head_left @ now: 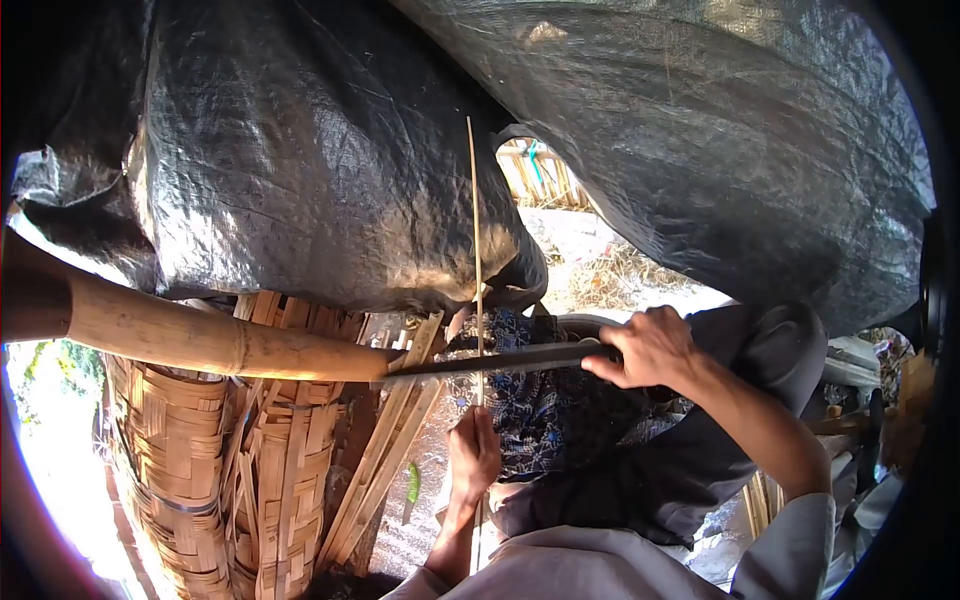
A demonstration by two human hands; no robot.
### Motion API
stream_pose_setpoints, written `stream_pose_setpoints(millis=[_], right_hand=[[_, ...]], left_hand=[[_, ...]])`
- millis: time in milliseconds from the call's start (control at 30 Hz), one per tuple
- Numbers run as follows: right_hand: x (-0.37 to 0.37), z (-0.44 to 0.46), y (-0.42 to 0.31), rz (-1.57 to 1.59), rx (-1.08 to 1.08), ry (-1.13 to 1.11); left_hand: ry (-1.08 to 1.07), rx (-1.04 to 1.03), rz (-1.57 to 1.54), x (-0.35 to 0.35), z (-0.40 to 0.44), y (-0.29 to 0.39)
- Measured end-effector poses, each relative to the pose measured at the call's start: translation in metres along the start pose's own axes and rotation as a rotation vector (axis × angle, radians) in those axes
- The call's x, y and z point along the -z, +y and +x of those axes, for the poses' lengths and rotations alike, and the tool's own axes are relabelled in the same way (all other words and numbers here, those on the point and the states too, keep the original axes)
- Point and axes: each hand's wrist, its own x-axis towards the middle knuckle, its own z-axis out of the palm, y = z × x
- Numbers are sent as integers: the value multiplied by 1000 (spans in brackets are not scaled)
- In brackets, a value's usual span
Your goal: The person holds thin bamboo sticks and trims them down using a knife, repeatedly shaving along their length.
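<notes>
A long thin bamboo strip (476,220) stands nearly upright in the view, and my left hand (474,452) is closed round its lower part. My right hand (645,348) grips one end of a long dark blade (510,360). The blade lies across the strip just above my left hand. Its far end meets the end of a thick bamboo pole (240,348) that comes in from the left. Under the strip and blade is a dark patterned cloth (530,420) on my lap.
Tall woven bamboo baskets (175,450) stand at the lower left, with split bamboo slats (385,450) leaning beside them. A green-handled knife (413,482) lies near my left hand. Dark plastic sheeting (300,150) hangs across the top. Dry straw (605,280) lies beyond the gap.
</notes>
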Motion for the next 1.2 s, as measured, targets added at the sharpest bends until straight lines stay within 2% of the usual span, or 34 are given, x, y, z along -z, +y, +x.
stream_pose_setpoints(millis=[33, 133, 267, 333, 467, 533, 600, 667, 700, 733, 800, 933, 967, 1000, 1067, 1133, 1200], right_hand=[[-5, 5, 3, 22, -31, 57], [-3, 5, 5, 68, -110, -3], [2, -2, 1, -2, 122, 45], [8, -6, 1, -31, 114, 72], [24, 28, 23, -20, -138, 8], [31, 27, 26, -93, -45, 133], [46, 27, 17, -88, 10, 93], [53, 29, 16, -108, 211, 127], [47, 33, 23, -114, 312, 219], [45, 39, 31, -111, 313, 222], [40, 49, 44, -107, 297, 202], [48, 60, 50, -182, 266, 191], [49, 65, 56, -188, 279, 217], [40, 62, 57, -158, 240, 202], [40, 69, 62, -163, 205, 173], [54, 84, 73, -161, -104, -24], [65, 96, 110, -134, -240, 112]], left_hand=[[24, 81, 1, 3, 1, 12], [94, -4, 77, 3, 2, 15], [116, -19, 43, -2, 7, 18], [119, -63, 51, -1, 2, 17], [21, 78, -72, 11, 3, 20], [-108, 307, -394, 7, -3, 5], [-107, 269, -443, 2, 0, 8], [-95, 329, -686, 5, 4, 36], [-84, 265, -601, 6, 5, 40], [-82, 264, -597, 5, 7, 44], [18, 63, -241, 1, 11, 48], [51, 68, -248, -6, 28, 55], [55, -13, -138, -8, 33, 53], [53, -30, -131, -8, 32, 48], [-1, 136, -258, -9, 40, 55], [-93, 140, -331, -14, 24, 47], [-210, 326, -505, -6, -3, 50]])
